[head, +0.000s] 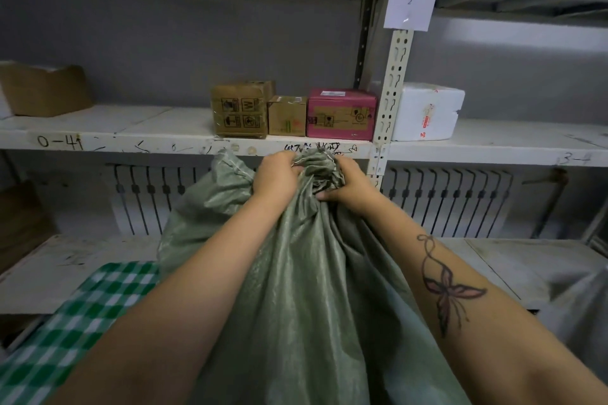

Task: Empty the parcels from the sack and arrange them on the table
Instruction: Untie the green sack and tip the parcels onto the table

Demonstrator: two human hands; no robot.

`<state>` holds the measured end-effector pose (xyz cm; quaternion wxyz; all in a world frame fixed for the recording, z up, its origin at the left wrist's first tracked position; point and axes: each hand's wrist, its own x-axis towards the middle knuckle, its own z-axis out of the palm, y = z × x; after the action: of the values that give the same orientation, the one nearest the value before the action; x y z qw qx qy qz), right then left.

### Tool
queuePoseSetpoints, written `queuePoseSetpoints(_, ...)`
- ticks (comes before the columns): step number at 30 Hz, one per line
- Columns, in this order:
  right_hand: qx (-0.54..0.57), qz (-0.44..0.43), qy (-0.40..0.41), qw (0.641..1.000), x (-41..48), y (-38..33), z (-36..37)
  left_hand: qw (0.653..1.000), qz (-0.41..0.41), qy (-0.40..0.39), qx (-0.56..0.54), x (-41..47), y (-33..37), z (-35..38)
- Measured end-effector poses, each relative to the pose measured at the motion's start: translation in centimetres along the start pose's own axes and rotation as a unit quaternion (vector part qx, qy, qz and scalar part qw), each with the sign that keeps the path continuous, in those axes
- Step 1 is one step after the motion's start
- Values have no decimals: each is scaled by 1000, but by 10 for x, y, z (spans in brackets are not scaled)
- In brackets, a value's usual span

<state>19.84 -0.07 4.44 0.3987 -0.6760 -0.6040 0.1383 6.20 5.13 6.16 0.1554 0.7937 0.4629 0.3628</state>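
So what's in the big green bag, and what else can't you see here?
- Head view: what's inside the sack, hidden by its green cloth; the left grip and right grip hold its neck bunched.
- Head view: the sack's bottom, cut off by the lower edge.
- Head view: print on the pink box, too small and blurred.
- Head view: the checked cloth, cut off by the left edge.

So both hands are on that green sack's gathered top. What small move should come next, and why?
Probably pull the gathered mouth apart. The left hand and right hand both grip the green sack at its bunched top, which looks closed, so nothing can tip out.
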Motion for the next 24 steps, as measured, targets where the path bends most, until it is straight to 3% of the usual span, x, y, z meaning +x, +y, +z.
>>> queuePoseSetpoints(3,66,15,-61,996,-6,-6,12,997,-7,-40,-62,1,10,-1)
queuePoseSetpoints(8,62,47,12,997,-15,-15,30,987,-48,-96,-123,-2,18,0)
queuePoseSetpoints(10,58,53,56,995,-14,-13,34,988,-27,-106,-112,-5,17,-7)
queuePoseSetpoints(12,63,54,95,992,-13,-10,36,998,17,-62,19,-5,10,-20)
queuePoseSetpoints(14,61,68,116,989,-14,-11,35,977,11,-40,207,-3,-2,-36)
queuePoseSetpoints(15,54,72,121,989,-15,-11,35,971,-22,-83,224,-4,-9,-42)
queuePoseSetpoints(17,46,73,124,989,-17,-9,35,965,-89,-211,125,-11,-19,-44)
queuePoseSetpoints(19,36,61,124,990,-18,-12,33,957,-88,-276,31,-19,-23,-32)
queuePoseSetpoints(21,6,32,140,990,-16,-20,29,974,-55,-220,2,-25,-20,-18)
queuePoseSetpoints(24,14,-18,219,975,-14,-34,23,998,-16,-54,1,-24,-9,-10)
